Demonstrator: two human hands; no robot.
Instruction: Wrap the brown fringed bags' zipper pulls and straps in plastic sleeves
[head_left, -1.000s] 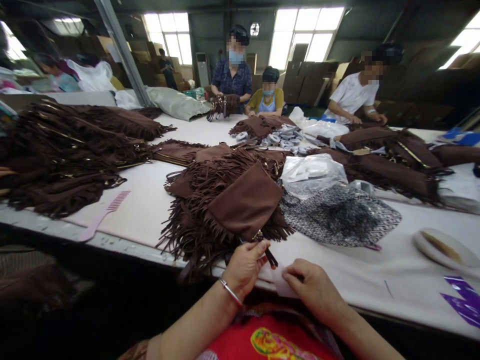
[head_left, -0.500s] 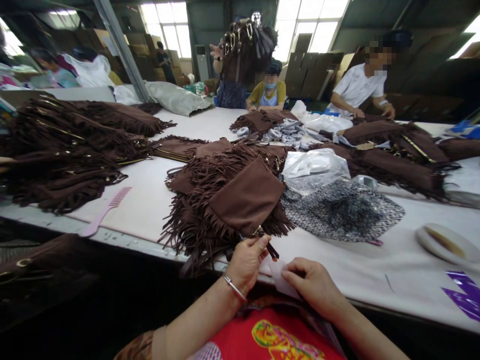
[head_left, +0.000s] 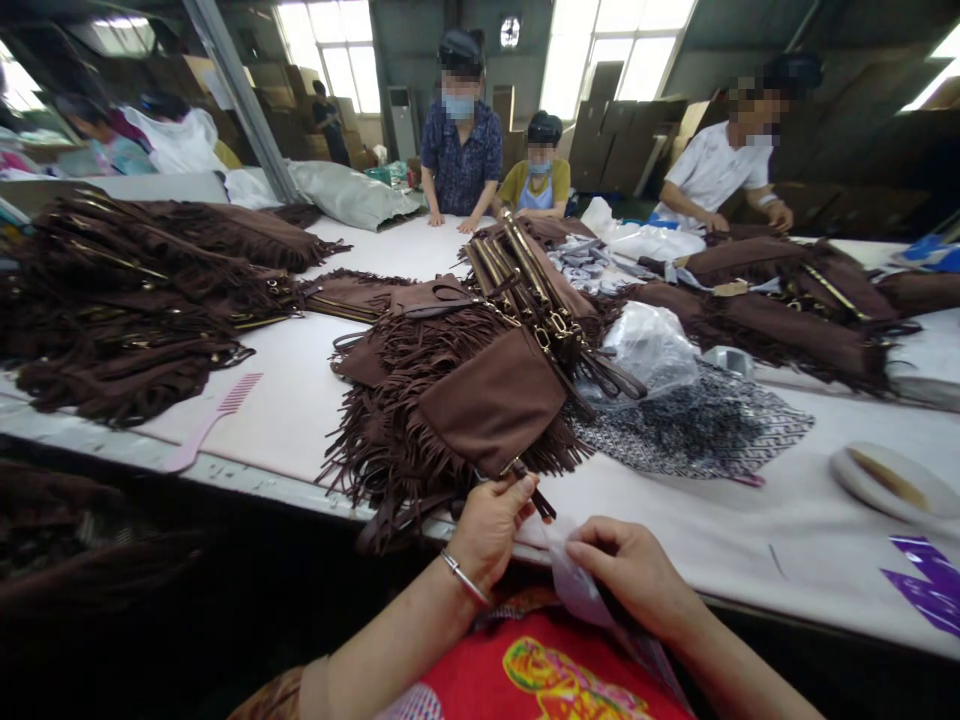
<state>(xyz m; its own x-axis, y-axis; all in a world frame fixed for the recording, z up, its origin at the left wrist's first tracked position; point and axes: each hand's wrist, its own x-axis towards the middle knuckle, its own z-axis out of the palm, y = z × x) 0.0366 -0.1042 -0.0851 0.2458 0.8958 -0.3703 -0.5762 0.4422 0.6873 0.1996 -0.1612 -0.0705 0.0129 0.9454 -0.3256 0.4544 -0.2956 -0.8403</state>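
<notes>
A brown suede fringed bag (head_left: 487, 400) lies on the white table (head_left: 750, 540) right in front of me. My left hand (head_left: 491, 530) is closed in a pinch on the bag's dark zipper pull (head_left: 541, 503) at its near corner. My right hand (head_left: 634, 570) is closed on a small clear plastic sleeve (head_left: 574, 580) just below the table's edge, beside the left hand.
A fresh heap of fringed bags (head_left: 525, 275) lies behind mine. More piles sit at the left (head_left: 127, 300) and right (head_left: 787, 300). A pink comb (head_left: 210, 425), a plastic bag (head_left: 649, 345), patterned cloth (head_left: 697, 425) and a tape roll (head_left: 889, 485) lie around. Three people stand across the table.
The person across the table lifted an armful of bags and dropped it on the pile behind my bag, partly covering the plastic bag. My right hand drew the sleeve slightly toward me.
</notes>
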